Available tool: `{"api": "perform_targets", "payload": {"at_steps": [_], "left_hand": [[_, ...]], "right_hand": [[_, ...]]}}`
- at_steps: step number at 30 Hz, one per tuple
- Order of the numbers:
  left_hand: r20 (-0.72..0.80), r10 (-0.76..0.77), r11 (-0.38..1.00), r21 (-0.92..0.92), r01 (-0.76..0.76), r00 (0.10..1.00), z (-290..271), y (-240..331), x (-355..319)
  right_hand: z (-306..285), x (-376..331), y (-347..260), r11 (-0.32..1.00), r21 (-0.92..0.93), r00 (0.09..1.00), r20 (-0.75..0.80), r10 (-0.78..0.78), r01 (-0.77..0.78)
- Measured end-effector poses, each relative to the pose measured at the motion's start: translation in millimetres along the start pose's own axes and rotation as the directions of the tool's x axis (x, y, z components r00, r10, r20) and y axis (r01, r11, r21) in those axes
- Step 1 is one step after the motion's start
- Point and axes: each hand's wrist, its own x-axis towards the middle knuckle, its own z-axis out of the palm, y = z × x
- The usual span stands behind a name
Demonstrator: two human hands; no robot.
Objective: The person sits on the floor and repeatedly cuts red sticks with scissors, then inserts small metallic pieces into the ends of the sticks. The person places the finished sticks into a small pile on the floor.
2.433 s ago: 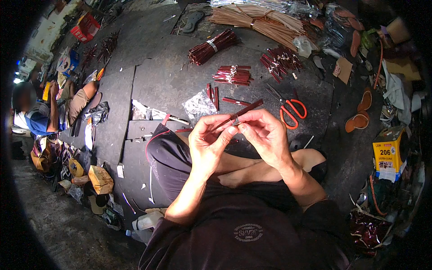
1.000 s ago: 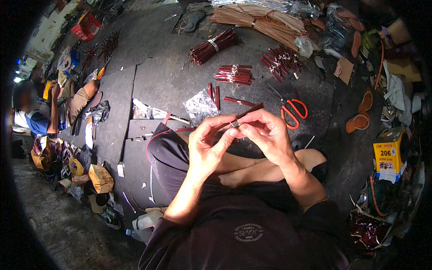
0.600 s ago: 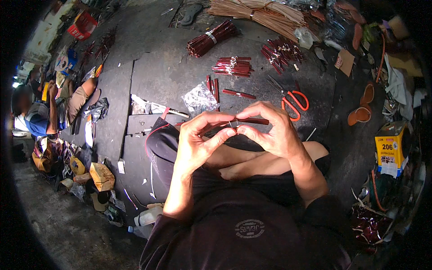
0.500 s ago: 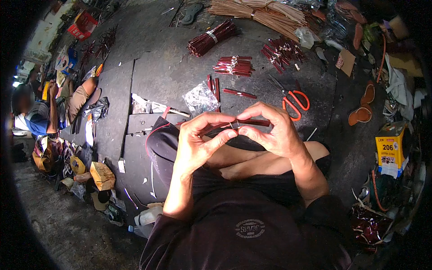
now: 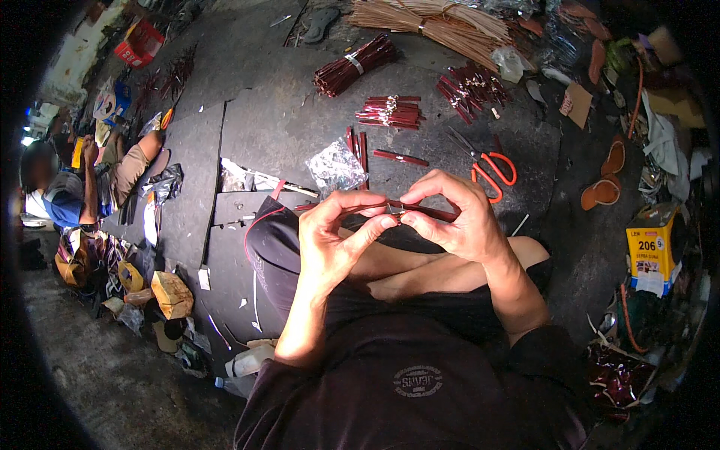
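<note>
Over my crossed legs, my left hand (image 5: 337, 231) and my right hand (image 5: 459, 216) meet, each closed in a pinch. Between them lies a thin dark red strap (image 5: 429, 210), with a small shiny metal piece at its middle; fingertips partly hide that piece, so its exact shape cannot be made out. Just beyond my hands, a single red strap with a metal piece (image 5: 400, 157) rests on the dark floor board. Left of it, a clear plastic bag (image 5: 336, 166) partly covers two red straps (image 5: 363, 148). Scissors with orange handles (image 5: 489, 174) lie beyond my right hand.
Farther off sit a neat stack of red straps (image 5: 390, 112), a looser pile (image 5: 472, 91) and a tied bundle (image 5: 354, 66). A yellow can (image 5: 651, 251) stands at the right, near tan sandal soles (image 5: 601, 192). Another person (image 5: 71, 187) sits at far left.
My fingertips have shifted slightly around the metal piece, and the strap now runs straighter between my two hands. The things on the floor look unmoved.
</note>
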Motion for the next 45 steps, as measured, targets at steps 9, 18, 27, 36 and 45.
{"api": "perform_targets", "payload": {"at_steps": [9, 18, 27, 36, 45], "left_hand": [[0.038, 0.171, 0.970, 0.170, -0.175, 0.985, -1.1, -3.4, 2.4], [0.090, 0.113, 0.987, 0.101, -0.122, 0.990, 1.3, -3.9, 2.5], [0.056, -0.085, 0.996, 0.000, 0.086, 0.995, 6.1, -3.1, 3.9], [0.053, -0.323, 0.924, -0.200, 0.327, 0.945, 0.9, -19.5, 8.9], [0.107, -0.496, 0.638, -0.628, 0.445, 0.862, 8.6, -31.1, 7.2]], "right_hand": [[2.8, -2.6, -0.8, 1.000, 0.025, 0.999, -0.032, -0.005, 0.006], [1.0, -5.5, 0.4, 0.996, 0.077, 0.999, -0.003, 0.042, -0.042], [-7.9, -6.1, 3.1, 0.933, 0.170, 0.947, 0.100, 0.304, -0.317], [-10.9, -8.9, 4.6, 0.846, 0.255, 0.883, 0.184, 0.432, -0.468], [-6.3, -3.7, 25.3, 0.573, 0.529, 0.775, 0.340, 0.532, -0.625]]}}
